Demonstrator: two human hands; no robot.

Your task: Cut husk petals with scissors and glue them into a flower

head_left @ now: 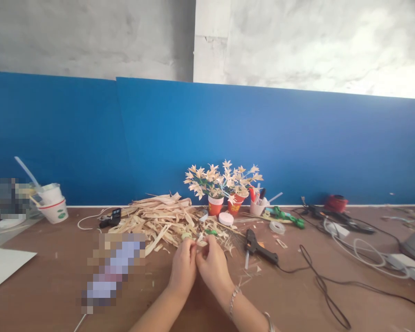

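My left hand point(184, 265) and my right hand point(212, 262) meet above the table's near middle, fingertips pinched together. Between them sits a small pale husk piece point(201, 241), partly hidden by the fingers; its exact shape is too small to tell. Just beyond lies a loose heap of dried pale husk strips point(162, 216). Two red cups hold bunches of pale star-shaped husk flowers point(212, 177) on green stems. To the right of my hands rests a black glue gun point(259, 248) with a clear glue stick at it.
A roll of clear tape point(277, 227), a round white lid point(226, 218) and a white cup of tools point(257, 207) stand behind. Black cable point(320, 276) loops across the right side. A blurred-out object point(114, 272) lies left, near a white paper cup point(53, 210).
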